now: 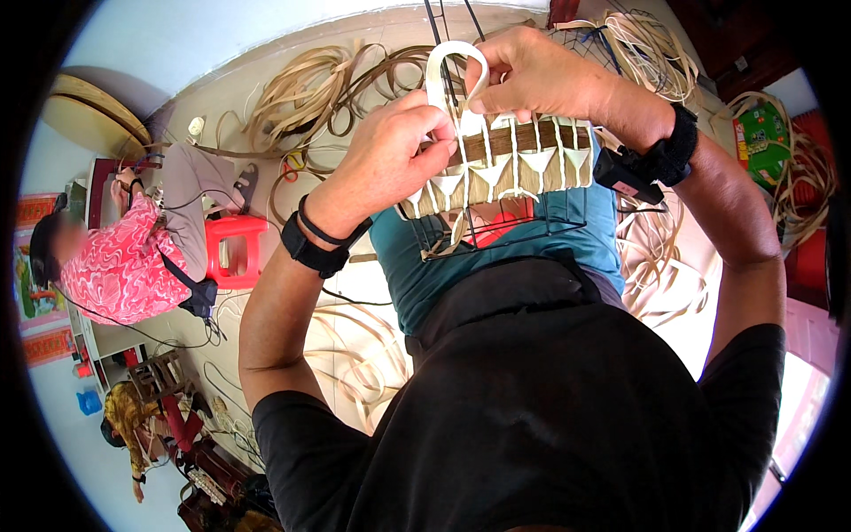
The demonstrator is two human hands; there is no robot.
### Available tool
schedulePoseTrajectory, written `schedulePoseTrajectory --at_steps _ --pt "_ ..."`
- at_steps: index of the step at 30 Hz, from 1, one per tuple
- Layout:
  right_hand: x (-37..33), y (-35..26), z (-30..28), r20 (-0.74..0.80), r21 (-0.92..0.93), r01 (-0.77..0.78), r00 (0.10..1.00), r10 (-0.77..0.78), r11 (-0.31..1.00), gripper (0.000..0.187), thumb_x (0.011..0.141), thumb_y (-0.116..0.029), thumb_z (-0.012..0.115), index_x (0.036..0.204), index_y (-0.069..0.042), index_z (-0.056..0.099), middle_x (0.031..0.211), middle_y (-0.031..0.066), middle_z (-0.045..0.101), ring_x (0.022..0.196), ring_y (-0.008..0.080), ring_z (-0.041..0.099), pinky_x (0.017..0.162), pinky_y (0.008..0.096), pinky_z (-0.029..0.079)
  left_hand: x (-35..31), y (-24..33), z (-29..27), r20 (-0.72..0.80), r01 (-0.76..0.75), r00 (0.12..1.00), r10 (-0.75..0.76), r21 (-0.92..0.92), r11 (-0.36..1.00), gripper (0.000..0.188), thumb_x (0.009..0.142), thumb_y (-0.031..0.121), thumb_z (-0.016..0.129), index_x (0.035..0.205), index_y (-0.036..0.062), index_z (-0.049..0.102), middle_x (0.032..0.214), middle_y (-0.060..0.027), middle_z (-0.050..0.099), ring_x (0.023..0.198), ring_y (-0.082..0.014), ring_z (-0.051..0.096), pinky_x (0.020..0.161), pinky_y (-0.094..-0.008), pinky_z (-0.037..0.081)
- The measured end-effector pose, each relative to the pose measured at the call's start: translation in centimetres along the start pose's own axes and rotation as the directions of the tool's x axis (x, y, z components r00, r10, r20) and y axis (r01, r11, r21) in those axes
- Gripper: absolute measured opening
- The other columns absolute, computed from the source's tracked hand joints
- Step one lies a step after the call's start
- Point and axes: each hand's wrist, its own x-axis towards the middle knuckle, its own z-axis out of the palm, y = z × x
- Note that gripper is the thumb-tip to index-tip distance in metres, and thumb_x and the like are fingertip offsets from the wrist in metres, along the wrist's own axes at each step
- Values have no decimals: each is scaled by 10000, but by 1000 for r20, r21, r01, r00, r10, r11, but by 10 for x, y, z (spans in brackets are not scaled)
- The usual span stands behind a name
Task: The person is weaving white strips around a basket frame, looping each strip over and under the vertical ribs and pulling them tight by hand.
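Note:
A black wire frame point(532, 232), partly covered with tan woven strips, rests on my lap. White strips point(538, 163) fold into triangles and run across the tan weave, beside a brown band point(525, 137). A flat white strip point(456, 48) arches up in a loop over the far edge of the weave. My left hand point(397, 146) pinches near the loop's left end, its thumb and forefinger pressed together at the weave. Higher up, my right hand point(545, 75) grips the loop's right side between thumb and fingers.
Coils of tan strips point(301, 89) lie on the floor beyond, with more strips point(656, 49) at the far right. To the left, a person in a pink patterned top point(133, 262) sits by a red stool point(235, 253). Another person point(142, 417) is farther down. A green package point(761, 142) stands right.

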Motion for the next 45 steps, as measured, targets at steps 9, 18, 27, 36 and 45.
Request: schedulePoseTrajectory --at_steps 9,18,27,36,45 --pt "8 16 13 -148 -363 126 970 -191 923 159 770 -82 728 902 1 693 676 30 633 620 91 585 578 266 475 1 -3 1 -22 -31 999 32 34 999 98 761 76 681 787 42 593 807 -99 590 673 -293 601 591 -382 463" --pt "1 2 15 -158 -308 6 986 -57 951 264 760 -83 712 996 27 670 678 56 640 593 97 584 546 266 464 1 -3 3 -42 14 999 -17 -69 998 244 710 182 788 775 36 602 759 -85 577 608 -235 594 539 -352 458" --pt "-56 1 34 -363 -509 274 791 -492 816 223 787 -90 689 992 -11 652 854 104 663 704 230 667 592 342 521 3 1 -5 58 68 996 -70 32 997 219 737 125 757 830 5 599 831 -87 579 724 -206 580 651 -322 461" --pt "-73 12 66 77 -874 386 708 -702 294 287 716 -142 607 972 -10 612 955 79 571 625 140 607 527 280 501 5 -4 -3 66 98 993 -96 -32 995 206 722 108 733 849 9 604 836 -79 572 752 -198 564 677 -317 450" --pt "-76 12 72 60 -867 342 794 -606 362 360 704 -120 657 1033 24 630 1074 152 610 802 216 671 602 313 543 6 -7 1 -18 33 999 -34 -25 999 183 677 127 711 784 22 607 773 -99 581 577 -244 597 542 -357 478"
